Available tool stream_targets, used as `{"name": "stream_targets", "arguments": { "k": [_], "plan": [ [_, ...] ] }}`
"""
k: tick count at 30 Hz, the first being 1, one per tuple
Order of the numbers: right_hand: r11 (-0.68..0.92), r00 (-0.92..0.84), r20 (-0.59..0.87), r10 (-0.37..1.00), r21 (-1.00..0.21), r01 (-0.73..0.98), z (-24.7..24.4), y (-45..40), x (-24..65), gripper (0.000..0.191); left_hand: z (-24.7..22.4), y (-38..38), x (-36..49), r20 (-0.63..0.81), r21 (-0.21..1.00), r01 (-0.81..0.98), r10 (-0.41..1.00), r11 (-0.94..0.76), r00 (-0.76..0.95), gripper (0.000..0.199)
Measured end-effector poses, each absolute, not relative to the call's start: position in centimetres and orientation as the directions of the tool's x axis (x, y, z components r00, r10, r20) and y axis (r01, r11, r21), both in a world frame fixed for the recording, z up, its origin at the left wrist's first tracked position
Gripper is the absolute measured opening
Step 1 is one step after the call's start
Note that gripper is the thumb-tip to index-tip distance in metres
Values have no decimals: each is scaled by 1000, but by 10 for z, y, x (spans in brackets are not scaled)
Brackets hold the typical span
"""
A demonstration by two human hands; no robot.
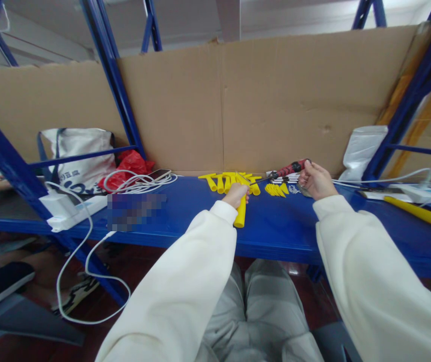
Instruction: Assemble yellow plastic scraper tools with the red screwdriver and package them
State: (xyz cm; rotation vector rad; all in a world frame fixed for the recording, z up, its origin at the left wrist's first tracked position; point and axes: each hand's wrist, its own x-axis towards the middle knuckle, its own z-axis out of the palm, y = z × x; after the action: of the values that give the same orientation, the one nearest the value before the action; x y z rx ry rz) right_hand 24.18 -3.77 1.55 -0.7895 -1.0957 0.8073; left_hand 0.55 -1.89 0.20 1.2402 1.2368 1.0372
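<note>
My left hand [237,195] is closed around a yellow tubular piece [240,213] just above the blue shelf's front part. A screwdriver [286,171] with a red and black handle points left, its shaft reaching toward the yellow piece. The fingertips of my right hand [316,180] pinch the end of that handle. Behind my left hand lie several yellow T-shaped pieces [220,184]. Small flat yellow parts [276,189] and a little pile of small pale parts [294,188] rest between my hands. Whether the screwdriver's tip touches the yellow piece is hidden by my left fingers.
Cardboard [268,100] closes off the back of the blue shelf [200,221]. On the left are a cloth bag [83,156], a red plastic bag [132,166], white cables and a power strip [80,213]. A yellow strip [421,214] lies at right. A person sits at far left.
</note>
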Motion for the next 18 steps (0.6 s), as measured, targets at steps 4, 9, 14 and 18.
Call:
{"name": "stream_targets", "arguments": {
  "k": [4, 9, 14, 18],
  "plan": [
    [495, 270, 445, 854, -854, -158, 14, -37, 242, 49, 2, -19, 6, -96, 993, 69, 992, 91, 86, 18],
    [488, 291, 431, 854, -857, -166, 14, -37, 239, 59, 2, -19, 5, -100, 993, 63, 991, 95, 83, 19],
    [486, 316, 416, 853, -853, -188, 14, -36, 239, 62, 4, -21, 5, -101, 993, 75, 991, 94, 90, 19],
    [489, 341, 408, 847, -849, -199, 13, -35, 238, 61, 4, -23, 6, -80, 994, 84, 993, 72, 93, 19]
  ]
}}
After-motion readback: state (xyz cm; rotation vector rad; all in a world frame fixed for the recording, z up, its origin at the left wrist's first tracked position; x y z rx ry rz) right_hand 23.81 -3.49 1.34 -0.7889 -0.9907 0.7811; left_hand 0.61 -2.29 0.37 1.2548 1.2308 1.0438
